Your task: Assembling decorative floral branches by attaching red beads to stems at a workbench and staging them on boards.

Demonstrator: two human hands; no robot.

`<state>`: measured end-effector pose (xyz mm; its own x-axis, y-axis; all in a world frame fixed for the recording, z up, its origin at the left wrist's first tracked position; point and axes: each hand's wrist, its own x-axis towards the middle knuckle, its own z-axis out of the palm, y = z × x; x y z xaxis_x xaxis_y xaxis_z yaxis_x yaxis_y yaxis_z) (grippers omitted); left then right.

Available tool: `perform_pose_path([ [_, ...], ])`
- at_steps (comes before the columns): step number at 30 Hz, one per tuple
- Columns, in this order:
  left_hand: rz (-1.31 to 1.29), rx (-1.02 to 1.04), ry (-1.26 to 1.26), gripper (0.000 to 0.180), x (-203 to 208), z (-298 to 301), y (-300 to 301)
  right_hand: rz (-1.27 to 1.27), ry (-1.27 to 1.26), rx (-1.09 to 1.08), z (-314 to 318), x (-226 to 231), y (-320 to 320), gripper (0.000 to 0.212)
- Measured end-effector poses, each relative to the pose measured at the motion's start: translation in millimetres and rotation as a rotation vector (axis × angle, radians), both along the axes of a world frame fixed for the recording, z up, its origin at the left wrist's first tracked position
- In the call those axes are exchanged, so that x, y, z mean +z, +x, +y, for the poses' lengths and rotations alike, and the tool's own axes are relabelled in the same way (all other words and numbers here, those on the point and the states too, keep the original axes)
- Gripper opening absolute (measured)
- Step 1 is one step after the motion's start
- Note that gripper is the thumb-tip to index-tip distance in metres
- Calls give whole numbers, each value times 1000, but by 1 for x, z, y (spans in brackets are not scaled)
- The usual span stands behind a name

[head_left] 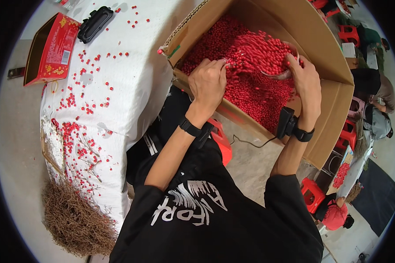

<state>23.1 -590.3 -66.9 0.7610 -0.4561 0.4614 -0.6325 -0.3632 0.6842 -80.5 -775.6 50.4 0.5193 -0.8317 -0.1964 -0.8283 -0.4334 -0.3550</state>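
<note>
A large cardboard box (pixel 333 101) stands with its flaps up, holding a deep heap of small red berries (pixel 263 98). My right hand (pixel 306 83) grips the rim of a shallow, pale bowl-like container (pixel 280 75) inside the box. Red berries fill it and blur with motion along its left side. Over the near left edge of the box, my left hand (pixel 208 83) is closed, fingers curled and tips at the berries; what they hold, if anything, is hidden. Each wrist wears a black strap with a small device.
At left, a white-covered table (pixel 140 52) bears scattered berries, a red carton (pixel 52 50), a black plastic case (pixel 95 24) and a pile of brown twigs (pixel 77 219). A red stool (pixel 220 140) stands below the box. Several people work at the right, near red stools (pixel 311 195).
</note>
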Motion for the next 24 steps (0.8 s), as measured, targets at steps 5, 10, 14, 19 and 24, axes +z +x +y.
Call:
perform_pose_path([
  [5, 40, -7, -61, 12, 0, 0, -1, 147, -196, -37, -32, -49, 9, 55],
  [10, 46, -11, -136, 12, 1, 0, -2, 136, -3, 136, -91, -161, 2, 56],
  [14, 34, -39, -181, 14, 0, -7, -4, -30, -25, 650, -108, -264, -28, 51],
  [19, 17, -28, -219, 16, -4, -2, 0, 395, 634, 552, -90, -251, -28, 47],
  [24, 3, -21, -235, 17, -3, -3, -1, 125, 651, 368, -57, -126, -42, 59],
])
